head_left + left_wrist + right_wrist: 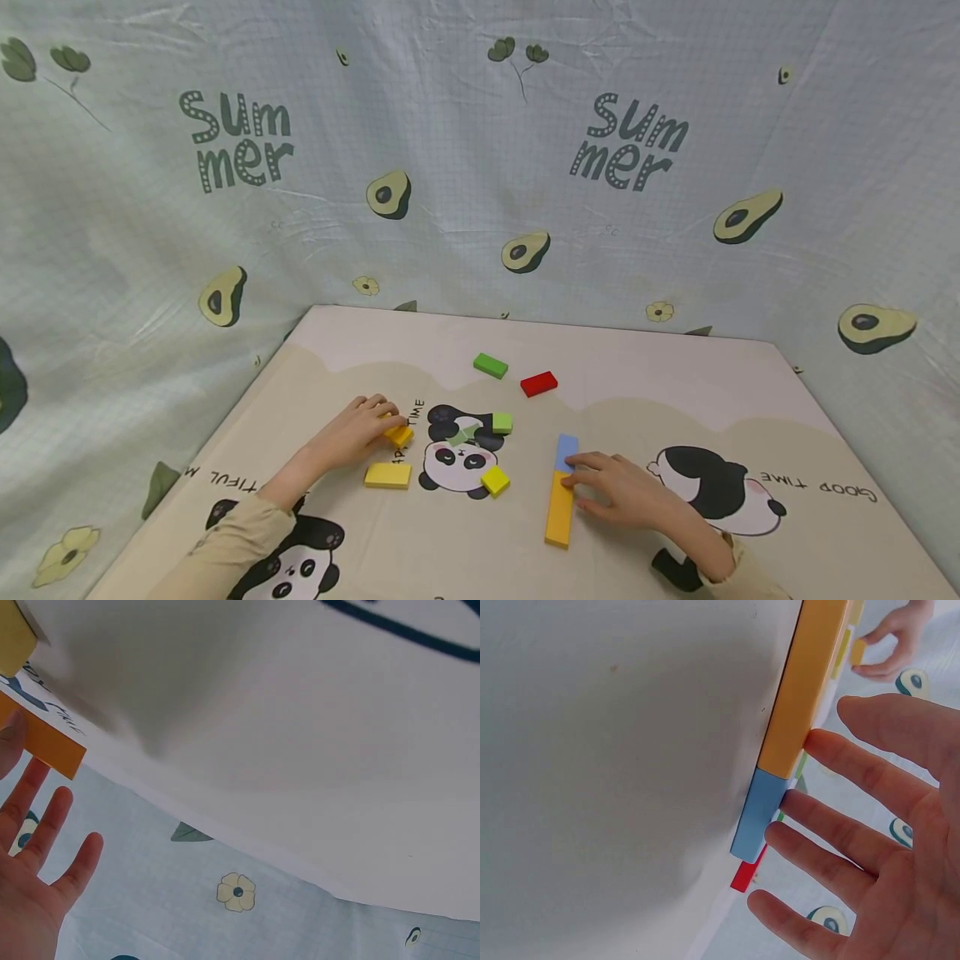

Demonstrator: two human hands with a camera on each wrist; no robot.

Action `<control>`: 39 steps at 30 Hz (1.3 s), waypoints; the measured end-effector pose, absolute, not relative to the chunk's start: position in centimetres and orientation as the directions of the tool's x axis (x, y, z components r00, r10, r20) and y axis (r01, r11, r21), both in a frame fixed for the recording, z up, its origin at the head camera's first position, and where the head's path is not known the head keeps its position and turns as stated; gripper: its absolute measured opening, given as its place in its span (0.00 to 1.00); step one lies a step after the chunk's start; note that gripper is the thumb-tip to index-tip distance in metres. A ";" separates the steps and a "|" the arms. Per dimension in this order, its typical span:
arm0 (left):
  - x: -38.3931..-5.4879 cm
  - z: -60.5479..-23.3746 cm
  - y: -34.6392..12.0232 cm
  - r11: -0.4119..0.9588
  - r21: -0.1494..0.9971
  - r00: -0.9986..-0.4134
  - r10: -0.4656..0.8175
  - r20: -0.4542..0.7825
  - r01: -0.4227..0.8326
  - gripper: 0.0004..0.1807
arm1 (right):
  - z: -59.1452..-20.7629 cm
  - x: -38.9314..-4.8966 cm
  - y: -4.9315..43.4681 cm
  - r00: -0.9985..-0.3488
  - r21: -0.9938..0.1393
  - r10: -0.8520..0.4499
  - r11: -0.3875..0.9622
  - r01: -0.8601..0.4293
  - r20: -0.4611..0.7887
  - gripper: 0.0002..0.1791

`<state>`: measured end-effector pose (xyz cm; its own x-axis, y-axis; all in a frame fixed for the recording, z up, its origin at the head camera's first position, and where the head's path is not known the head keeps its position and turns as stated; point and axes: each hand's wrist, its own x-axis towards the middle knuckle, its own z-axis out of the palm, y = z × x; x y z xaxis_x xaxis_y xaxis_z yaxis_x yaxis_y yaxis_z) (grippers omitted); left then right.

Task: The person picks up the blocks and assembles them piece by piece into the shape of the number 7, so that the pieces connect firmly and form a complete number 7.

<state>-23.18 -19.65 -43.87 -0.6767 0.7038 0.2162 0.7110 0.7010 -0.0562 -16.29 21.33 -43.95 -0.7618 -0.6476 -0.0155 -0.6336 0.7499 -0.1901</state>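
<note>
My left hand (351, 433) pinches an orange block (402, 436) (58, 747) between thumb and fingers at the left of the table; its other fingers are spread. Just nearer to me lies a pale yellow block (387, 476). On the right, a blue block (567, 450) (757, 816) and a longer yellow-orange block (558, 515) (801, 690) lie end to end in one line. Fingertips of my right hand (626, 493) touch the right side of this row near the joint, the fingers fairly straight and the thumb apart from the blocks.
Between the hands lie a light green block (502, 423) and a bright yellow block (495, 481). Farther back are a green block (491, 365) and a red block (539, 383). A panda-print cover (450, 567) spreads over the table; a patterned curtain (450, 125) hangs behind.
</note>
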 end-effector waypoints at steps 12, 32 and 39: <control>-23.4 -42.9 -18.1 0.675 -0.055 -0.648 0.726 0.231 0.736 0.15 | -43.9 -16.2 21.3 -0.766 -0.195 -0.642 0.755 -0.627 -0.022 0.14; -24.0 -42.1 -13.9 0.581 -0.154 -0.540 0.806 0.243 0.799 0.21 | -43.8 -16.1 21.2 -0.772 -0.197 -0.636 0.759 -0.621 -0.019 0.14; -23.9 -41.9 -12.2 0.551 -0.173 -0.507 0.827 0.242 0.817 0.19 | -43.8 -16.0 21.1 -0.777 -0.205 -0.629 0.764 -0.612 -0.027 0.14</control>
<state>-23.92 -12.23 -41.92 -0.5068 0.8275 0.2418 0.8166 0.5507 -0.1729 -16.03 21.14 -43.77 -0.7767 -0.6293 -0.0275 -0.6118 0.7641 -0.2048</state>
